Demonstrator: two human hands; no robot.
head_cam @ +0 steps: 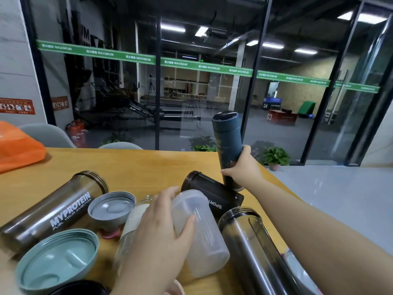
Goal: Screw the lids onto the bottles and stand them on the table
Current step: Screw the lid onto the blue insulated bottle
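Observation:
My right hand (pixel 242 169) grips the lower part of a dark blue flask (pixel 227 143) with its lid on, held nearly upright over the table's far right. My left hand (pixel 161 224) rests curled on a frosted clear bottle (pixel 204 237) lying on its side. Around it lie a dark MYPROTEIN bottle (pixel 53 211), a black SPORT bottle (pixel 212 194), a smoky tall bottle (pixel 253 250) and a clear glass bottle (pixel 131 226), all lidless. A grey lid (pixel 111 207) and a mint-green lid (pixel 57 260) lie upside down at the left.
The wooden table (pixel 148 165) ends at the right near my right forearm. An orange bag (pixel 17 145) sits at the far left. Grey chairs (pixel 49 135) stand behind the table, before a glass wall. A black lid rim (pixel 78 289) shows at the bottom edge.

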